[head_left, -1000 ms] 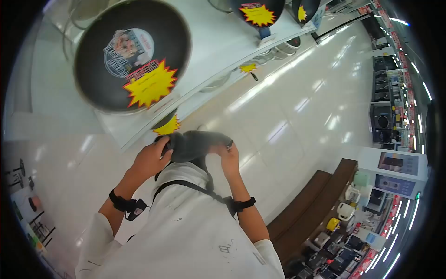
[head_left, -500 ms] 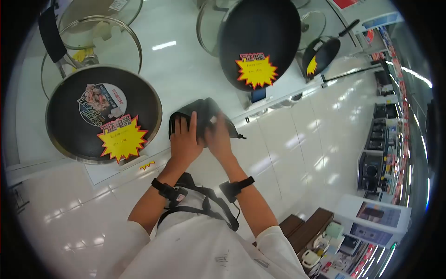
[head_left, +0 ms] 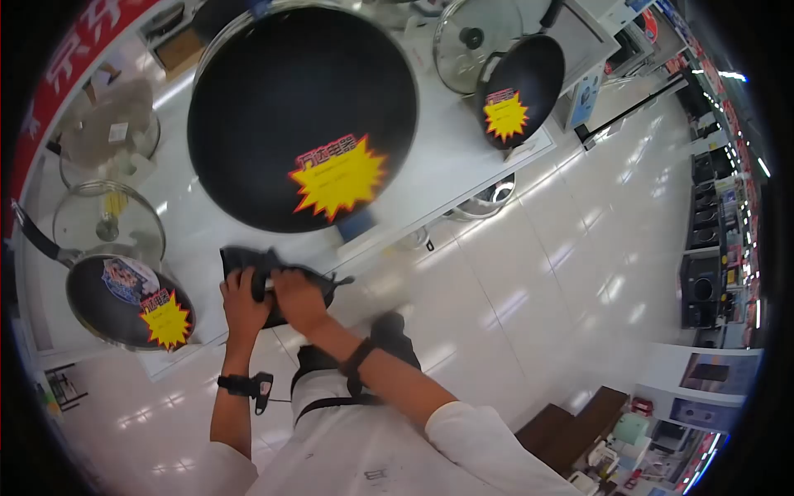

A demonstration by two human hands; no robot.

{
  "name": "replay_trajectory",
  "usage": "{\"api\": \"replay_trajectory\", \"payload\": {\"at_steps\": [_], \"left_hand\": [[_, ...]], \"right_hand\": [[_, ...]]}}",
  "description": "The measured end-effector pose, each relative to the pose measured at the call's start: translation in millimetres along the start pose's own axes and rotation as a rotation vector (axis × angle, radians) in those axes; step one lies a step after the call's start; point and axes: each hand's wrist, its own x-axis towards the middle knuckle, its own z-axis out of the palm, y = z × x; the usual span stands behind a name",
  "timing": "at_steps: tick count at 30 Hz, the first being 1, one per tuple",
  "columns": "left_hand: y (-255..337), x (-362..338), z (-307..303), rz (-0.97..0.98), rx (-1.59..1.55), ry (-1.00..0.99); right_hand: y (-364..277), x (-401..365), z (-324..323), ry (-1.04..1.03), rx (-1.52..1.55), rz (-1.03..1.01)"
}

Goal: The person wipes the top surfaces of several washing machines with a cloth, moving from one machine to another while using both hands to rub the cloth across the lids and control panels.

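Note:
A black pouch-like item (head_left: 318,285) lies at the front edge of the white counter (head_left: 207,285), under both hands. My left hand (head_left: 246,302) has its fingers bent over the item's left part. On its right part rests my right hand (head_left: 299,302), fingers curled and partly hidden in the dark material. The large black pan (head_left: 281,107), with a yellow star-shaped tag (head_left: 339,178), stands just beyond the hands. To the left is a smaller frying pan (head_left: 99,289) with a round label and another yellow tag (head_left: 167,321).
A small wok (head_left: 533,74) and a glass lid (head_left: 455,50) stand at the counter's right end. More glass lids (head_left: 132,223) are at the left. Tiled floor (head_left: 496,289) lies right of the counter, with brown benches (head_left: 571,430) and shelves of appliances (head_left: 707,240) beyond.
The view has shifted right and closer to the large pan. Both hands and the black item now appear lower and farther left. The fingers are more curled on the item.

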Motion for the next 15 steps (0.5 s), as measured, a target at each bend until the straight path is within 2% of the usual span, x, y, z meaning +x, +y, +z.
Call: {"api": "replay_trajectory", "payload": {"at_steps": [1,2,5,7,9,10,12,13,14,15], "left_hand": [[0,-8,8,0.043,-0.046,0.047],[7,-21,11,0.015,-0.040,0.026],[42,-59,10,-0.019,-0.092,-0.036],[93,-76,4,-0.080,-0.373,-0.200],[163,-72,5,-0.136,-0.420,-0.371],[203,-60,10,-0.170,-0.457,-0.384],[266,-25,36,0.016,-0.525,-0.182],[298,-4,47,0.034,-0.503,-0.125],[325,20,56,0.137,-0.411,-0.056],[352,45,63,0.133,-0.400,-0.079]], "right_hand": [[1,-6,-7,-0.042,-0.079,-0.064],[7,-14,-17,-0.059,-0.030,-0.169],[42,-33,-43,-0.227,0.050,-0.266],[88,-41,-96,-0.405,0.217,-0.284],[128,-54,-169,-0.503,0.266,-0.248],[153,-50,-210,-0.562,0.270,-0.243],[190,-51,-263,-0.346,0.191,-0.104],[207,-54,-284,-0.248,0.159,-0.035],[228,-50,-307,-0.170,0.169,-0.009],[246,-44,-325,-0.091,0.182,0.016]]}}
